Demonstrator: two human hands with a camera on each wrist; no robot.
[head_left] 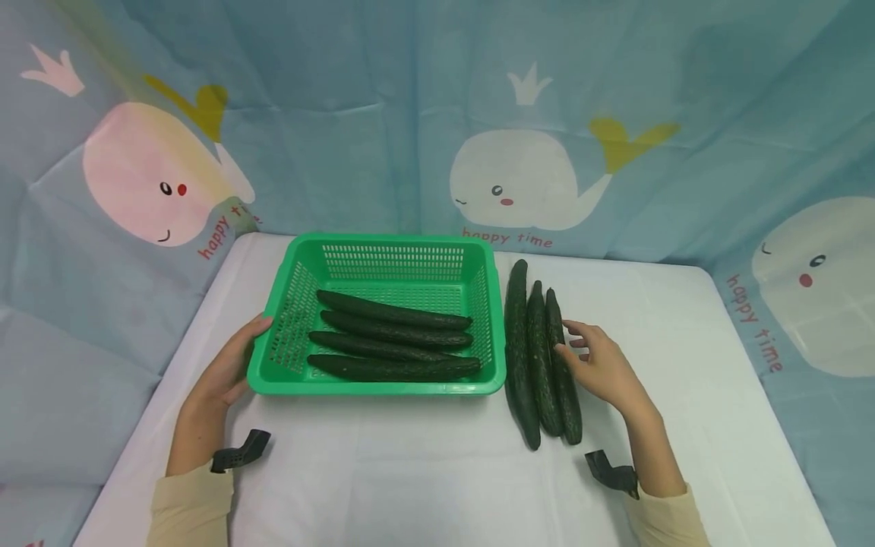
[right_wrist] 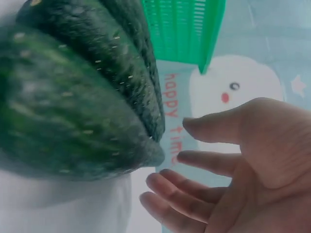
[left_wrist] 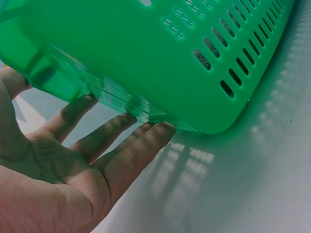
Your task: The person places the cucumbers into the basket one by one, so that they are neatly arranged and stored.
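Note:
A green plastic basket (head_left: pixel 376 389) with slotted walls stands on the white-covered table, and several dark green cucumbers (head_left: pixel 396 370) lie crosswise inside it. My left hand (head_left: pixel 229 365) is at the basket's left side; in the left wrist view its nearly straight fingers (left_wrist: pixel 109 133) touch the green wall. Three cucumbers (head_left: pixel 540 357) lie side by side, lengthwise, just right of the basket. Beside the rightmost cucumber (head_left: pixel 562 372) is my right hand (head_left: pixel 601 365). The right wrist view shows its fingers spread and loosely bent, holding nothing, near the cucumber ends (right_wrist: pixel 150 153).
White cloth covers the table (head_left: pixel 424 463). Behind and at both sides hangs a light blue curtain (head_left: pixel 355 152) printed with whales. A small black device (head_left: pixel 239 452) is worn on the left wrist, and another black device (head_left: pixel 611 475) on the right.

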